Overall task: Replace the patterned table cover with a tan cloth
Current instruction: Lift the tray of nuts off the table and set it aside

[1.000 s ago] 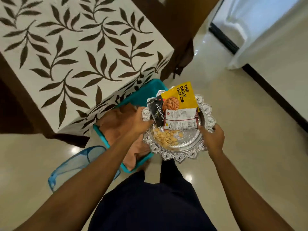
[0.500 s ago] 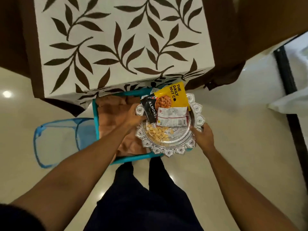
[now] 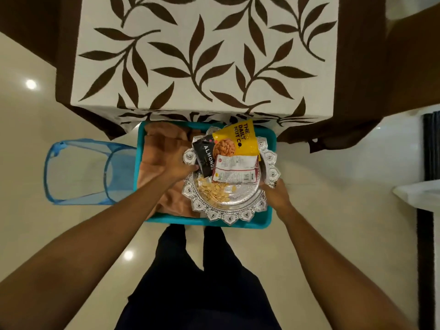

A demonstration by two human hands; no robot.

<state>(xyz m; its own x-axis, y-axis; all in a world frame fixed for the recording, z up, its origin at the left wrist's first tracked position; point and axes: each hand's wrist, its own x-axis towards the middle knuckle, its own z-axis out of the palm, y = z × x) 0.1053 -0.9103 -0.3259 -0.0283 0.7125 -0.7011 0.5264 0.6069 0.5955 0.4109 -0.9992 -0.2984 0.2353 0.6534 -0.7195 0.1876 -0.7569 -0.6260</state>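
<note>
The patterned cover (image 3: 202, 55), white with brown leaves and a brown border, lies spread over the table ahead of me. Below its front edge a teal bin (image 3: 207, 221) on the floor holds the folded tan cloth (image 3: 157, 158). Over the bin's right half I hold an ornate silver tray (image 3: 228, 203) with loose nuts, a yellow nut packet (image 3: 238, 139), a black almond packet (image 3: 204, 156) and a white-and-red packet (image 3: 235, 171). My left hand (image 3: 177, 166) grips the tray's left rim. My right hand (image 3: 276, 195) grips its right rim.
A blue mesh hamper (image 3: 78, 172) lies on its side left of the bin on the glossy cream floor. A dark strip (image 3: 431, 148) and a white object (image 3: 419, 194) stand at the right edge. My legs in dark trousers (image 3: 197, 282) are just behind the bin.
The view has swung to face the table squarely. The tray, held in both hands, has come down over the right side of the teal bin.
</note>
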